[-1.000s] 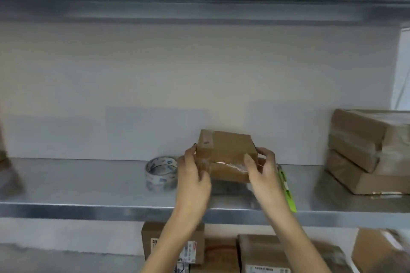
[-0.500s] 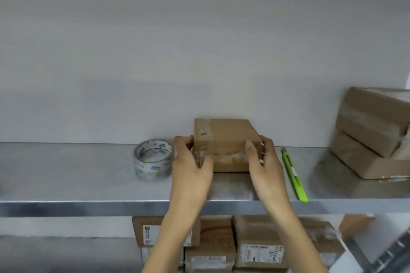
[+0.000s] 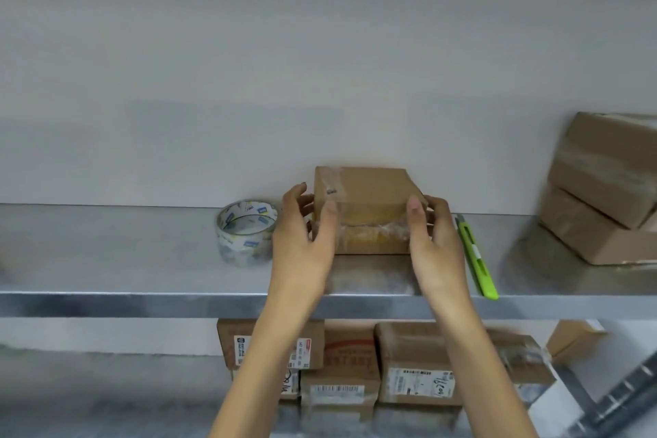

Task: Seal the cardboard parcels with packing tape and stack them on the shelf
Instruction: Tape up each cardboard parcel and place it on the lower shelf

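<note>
A small cardboard parcel (image 3: pixel 366 195) with clear tape over its front seam rests on the metal shelf (image 3: pixel 142 252), close to the back wall. My left hand (image 3: pixel 302 242) holds its left end, thumb on the front face and fingers along the side. My right hand (image 3: pixel 437 245) holds the right end the same way, thumb on the front top edge and fingers wrapped round the side. A roll of clear packing tape (image 3: pixel 247 229) lies on the shelf just left of my left hand.
A green utility knife (image 3: pixel 476 260) lies on the shelf right of my right hand, reaching the front edge. Two taped boxes (image 3: pixel 604 188) are stacked at the far right. Several labelled parcels (image 3: pixel 412 366) fill the shelf below.
The parcel came down from slightly above the shelf and now rests on it, pushed toward the wall. Both hands stayed at its ends. My view tilted downward.
</note>
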